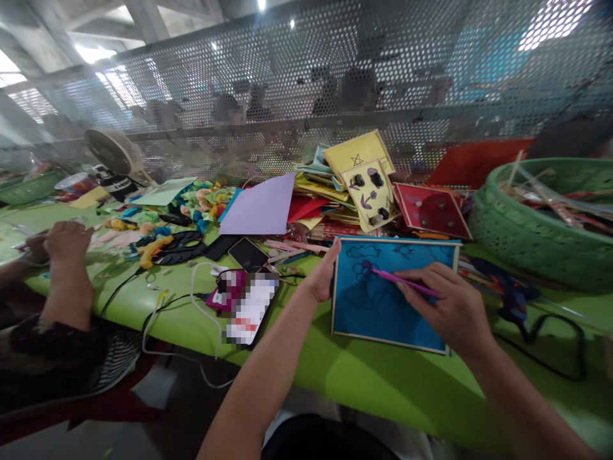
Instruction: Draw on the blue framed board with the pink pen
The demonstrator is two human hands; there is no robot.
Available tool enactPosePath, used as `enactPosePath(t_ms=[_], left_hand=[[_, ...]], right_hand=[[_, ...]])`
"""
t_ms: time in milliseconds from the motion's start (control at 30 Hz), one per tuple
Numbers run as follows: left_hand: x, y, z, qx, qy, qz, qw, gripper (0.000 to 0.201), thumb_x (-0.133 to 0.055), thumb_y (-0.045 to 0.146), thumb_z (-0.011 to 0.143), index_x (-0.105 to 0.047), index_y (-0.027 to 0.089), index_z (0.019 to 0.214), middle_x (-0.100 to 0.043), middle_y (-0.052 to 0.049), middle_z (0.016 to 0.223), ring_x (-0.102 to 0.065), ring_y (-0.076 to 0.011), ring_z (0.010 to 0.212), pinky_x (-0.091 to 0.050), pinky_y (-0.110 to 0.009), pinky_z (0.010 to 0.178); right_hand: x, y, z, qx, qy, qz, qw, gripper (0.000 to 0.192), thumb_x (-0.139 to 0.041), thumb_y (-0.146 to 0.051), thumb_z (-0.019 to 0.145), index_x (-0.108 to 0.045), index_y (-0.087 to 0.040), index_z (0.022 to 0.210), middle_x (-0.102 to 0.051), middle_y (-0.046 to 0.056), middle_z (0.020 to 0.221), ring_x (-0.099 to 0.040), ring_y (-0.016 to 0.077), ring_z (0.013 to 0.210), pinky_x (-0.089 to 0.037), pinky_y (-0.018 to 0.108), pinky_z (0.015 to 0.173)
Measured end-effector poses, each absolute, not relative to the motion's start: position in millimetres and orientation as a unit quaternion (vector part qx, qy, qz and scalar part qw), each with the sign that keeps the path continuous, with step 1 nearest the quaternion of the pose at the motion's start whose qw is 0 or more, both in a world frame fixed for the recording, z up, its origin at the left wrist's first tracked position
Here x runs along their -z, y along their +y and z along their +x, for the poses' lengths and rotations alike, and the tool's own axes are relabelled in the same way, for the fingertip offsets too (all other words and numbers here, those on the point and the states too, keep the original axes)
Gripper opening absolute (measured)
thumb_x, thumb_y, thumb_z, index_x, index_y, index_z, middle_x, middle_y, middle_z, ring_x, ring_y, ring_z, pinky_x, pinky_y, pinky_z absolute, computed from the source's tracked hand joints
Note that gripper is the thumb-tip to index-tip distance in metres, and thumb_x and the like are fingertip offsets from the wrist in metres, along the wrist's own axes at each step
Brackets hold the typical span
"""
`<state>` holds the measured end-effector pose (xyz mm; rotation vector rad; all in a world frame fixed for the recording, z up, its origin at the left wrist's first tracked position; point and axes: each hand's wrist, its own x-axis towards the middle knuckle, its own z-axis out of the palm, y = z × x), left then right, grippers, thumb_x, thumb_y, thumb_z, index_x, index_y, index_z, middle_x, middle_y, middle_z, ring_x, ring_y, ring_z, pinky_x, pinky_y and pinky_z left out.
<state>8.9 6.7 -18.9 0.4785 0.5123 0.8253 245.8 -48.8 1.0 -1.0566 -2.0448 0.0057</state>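
My right hand [447, 303] pinches a purple pen [407, 282] whose tip touches a flower drawn on a blue board [354, 316]. Thin pale strips frame the board, and dark outlines of a cloud, a flower and leaves show on it. At its left edge my left hand [322, 276] grips the frame, with the thumb near the top corner and the other fingers hidden behind. Just beyond the board lie a yellow framed card [370, 198] with dark stones and a drawn flower, and a red framed card [433, 211].
A green basket [541, 223] of sticks stands at right, near a dark blue glue gun [512, 287] with its cord. Phones and cables lie left of me, by a lilac sheet [258, 207] and coloured scraps. Another person's hand [69, 239] rests farther left. A perforated metal screen [268, 83] rises behind.
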Motion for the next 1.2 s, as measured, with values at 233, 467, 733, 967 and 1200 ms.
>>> enactPosePath(t_ms=[233,467,733,967,1200], left_hand=[[20.6,8.0,7.5,-0.386,0.240,0.248,0.855,0.067,-0.034,0.062,0.103,-0.067,0.012,0.132,-0.079,-0.017,0.107,-0.075,-0.0293,0.103,-0.054,-0.046,0.101],[27.6,11.2,5.4,-0.386,0.229,0.267,0.853,0.072,-0.038,0.067,0.100,-0.066,0.010,0.133,-0.078,-0.018,0.107,-0.075,-0.0298,0.102,-0.053,-0.046,0.102],[28.6,11.0,5.4,-0.383,0.223,0.263,0.857,0.074,-0.032,0.067,0.101,-0.066,0.010,0.133,-0.079,-0.019,0.106,-0.075,-0.0300,0.100,-0.054,-0.047,0.101],[26.5,10.7,5.5,-0.384,0.222,0.269,0.855,0.075,-0.033,0.068,0.100,-0.067,0.010,0.133,-0.079,-0.019,0.106,-0.076,-0.0288,0.095,-0.055,-0.046,0.099],[25.7,9.1,4.9,-0.382,0.231,0.266,0.854,0.074,-0.035,0.069,0.099,-0.068,0.011,0.132,-0.079,-0.017,0.105,-0.076,-0.0297,0.098,-0.055,-0.045,0.099]], right_hand=[[-3.3,-49.2,246.1,-0.008,-0.807,-0.421,0.413,0.011,-0.066,-0.027,0.093,-0.075,-0.023,0.099,-0.068,0.005,0.082,-0.064,0.0207,0.072,-0.051,0.035,0.066],[-4.8,-49.7,245.8,-0.014,-0.802,-0.427,0.418,0.011,-0.066,-0.027,0.092,-0.075,-0.024,0.097,-0.069,0.004,0.079,-0.064,0.0212,0.070,-0.051,0.035,0.065],[-2.9,-48.2,247.7,-0.008,-0.801,-0.420,0.427,0.011,-0.068,-0.024,0.091,-0.075,-0.024,0.100,-0.068,0.004,0.081,-0.064,0.0207,0.072,-0.051,0.035,0.067],[-5.7,-49.8,247.0,-0.004,-0.800,-0.421,0.427,0.010,-0.067,-0.023,0.092,-0.074,-0.024,0.100,-0.067,0.004,0.082,-0.063,0.0208,0.072,-0.051,0.036,0.067],[-8.5,-50.6,244.8,0.003,-0.791,-0.429,0.436,0.010,-0.068,-0.025,0.092,-0.075,-0.025,0.098,-0.068,0.004,0.080,-0.064,0.0209,0.071,-0.051,0.036,0.068]])
